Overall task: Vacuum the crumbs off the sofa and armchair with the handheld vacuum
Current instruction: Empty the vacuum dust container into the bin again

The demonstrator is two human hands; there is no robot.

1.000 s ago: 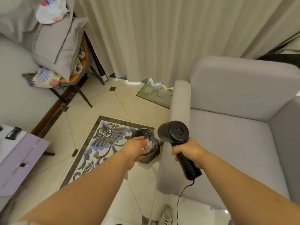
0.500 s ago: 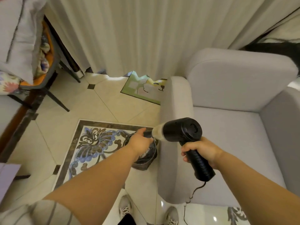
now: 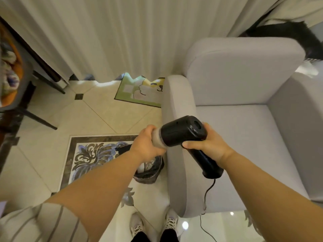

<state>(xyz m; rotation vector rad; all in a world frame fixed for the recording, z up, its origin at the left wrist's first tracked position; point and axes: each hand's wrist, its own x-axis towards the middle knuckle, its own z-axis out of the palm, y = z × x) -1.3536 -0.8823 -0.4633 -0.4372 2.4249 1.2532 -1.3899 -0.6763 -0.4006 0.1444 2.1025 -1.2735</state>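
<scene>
A black handheld vacuum [image 3: 183, 131] hangs in the air over the left armrest of the pale grey armchair [image 3: 244, 119]. My right hand [image 3: 208, 145] grips its black handle, which points down and to the right. My left hand [image 3: 148, 145] is wrapped around the vacuum's pale front end, hiding most of that part. A thin black cord [image 3: 207, 194] dangles from the handle's base to the floor. The armchair's seat shows no crumbs that I can make out.
A small dark bin [image 3: 150, 172] with white litter inside stands on the tiled floor beside the armrest, under my left forearm. A green mat [image 3: 139, 91] lies by the curtain. A dark-legged chair [image 3: 21, 95] with an orange cushion is at far left. My shoes [image 3: 153, 224] show below.
My left hand came up from the bin to the vacuum's front end and now grips it. The vacuum turned sideways, and my view shifted right toward the armchair.
</scene>
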